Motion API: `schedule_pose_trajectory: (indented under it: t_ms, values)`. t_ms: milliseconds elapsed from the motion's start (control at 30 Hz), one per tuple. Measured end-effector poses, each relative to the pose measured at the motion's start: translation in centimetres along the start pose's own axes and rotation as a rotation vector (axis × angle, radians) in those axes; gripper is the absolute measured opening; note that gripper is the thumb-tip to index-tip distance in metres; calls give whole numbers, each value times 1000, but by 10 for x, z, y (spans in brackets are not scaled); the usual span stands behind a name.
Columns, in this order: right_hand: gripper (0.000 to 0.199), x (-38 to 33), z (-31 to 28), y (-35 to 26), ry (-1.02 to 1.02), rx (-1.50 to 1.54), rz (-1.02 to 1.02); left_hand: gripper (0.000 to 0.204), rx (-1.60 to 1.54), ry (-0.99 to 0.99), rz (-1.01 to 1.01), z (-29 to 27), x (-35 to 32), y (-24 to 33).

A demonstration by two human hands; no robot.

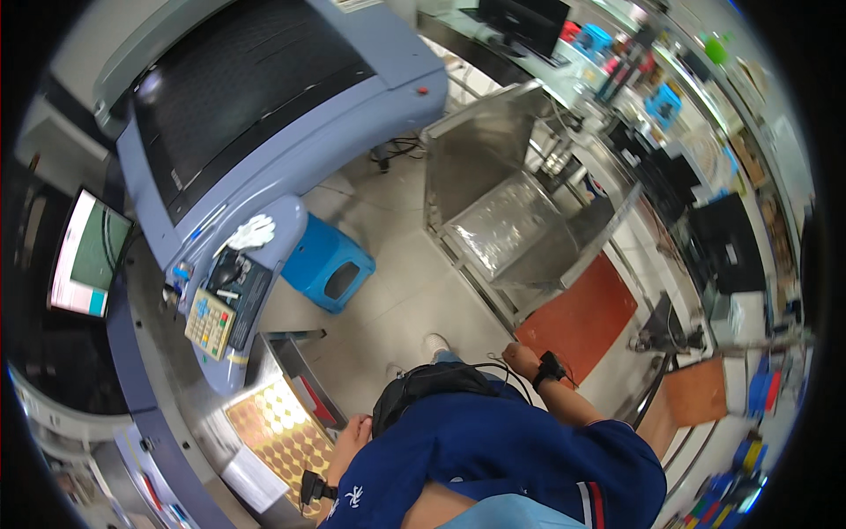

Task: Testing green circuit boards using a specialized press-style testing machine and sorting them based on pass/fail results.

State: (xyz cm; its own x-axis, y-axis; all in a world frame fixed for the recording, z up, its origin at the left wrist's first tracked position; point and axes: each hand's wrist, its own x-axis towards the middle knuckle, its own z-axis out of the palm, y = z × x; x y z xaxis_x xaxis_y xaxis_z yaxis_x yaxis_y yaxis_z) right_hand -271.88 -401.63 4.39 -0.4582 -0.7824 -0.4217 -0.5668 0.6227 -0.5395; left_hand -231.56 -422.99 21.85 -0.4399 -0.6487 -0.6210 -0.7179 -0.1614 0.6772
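Note:
My right hand (522, 359) hangs out in front at the right, its fingers curled in a loose fist with nothing seen in it. A black band with a small device (550, 368) is strapped on that wrist, and a thin black cable loops close by. My left hand (356, 432) is low at my left side, beside a black bag (432, 390) at my waist; its fingers are small and partly hidden. Nearest to it is a gold sheet (286, 432) with rows of round discs, lying on a metal worktop. A second device (315, 488) sits on the left wrist.
At the left stands a large blue-grey machine (352, 123) with a keypad (210, 324) and white gloves (253, 232) on its ledge. A blue stool (328, 264) is under it. Ahead right is a metal-walled cart (507, 225), beside a reddish floor mat (586, 309). Cluttered benches line the right.

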Motion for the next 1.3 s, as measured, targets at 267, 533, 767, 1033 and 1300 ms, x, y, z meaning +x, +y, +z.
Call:
schedule_pose_trajectory:
  t_ms: [267, 533, 767, 1033, 1300]
  values:
    - [20, -46, 24, 59, 170, 323, 203, 22, 867, 303, 1068, -6, 115, 158]
    - [25, -46, 59, 161, 227, 390, 250, 6, 1279, 308, 1603, 22, 119, 265]
    - [29, -35, 28, 126, 143, 167, 329, 6, 1215, 210, 1704, 20, 116, 279]
    - [15, 26, -94, -58, 305, 515, -71, 18, 516, -304, 932, 28, 182, 265]
    - [28, 30, -133, -289, 213, 474, -750, 29, 503, -135, 739, 63, 265, 224]
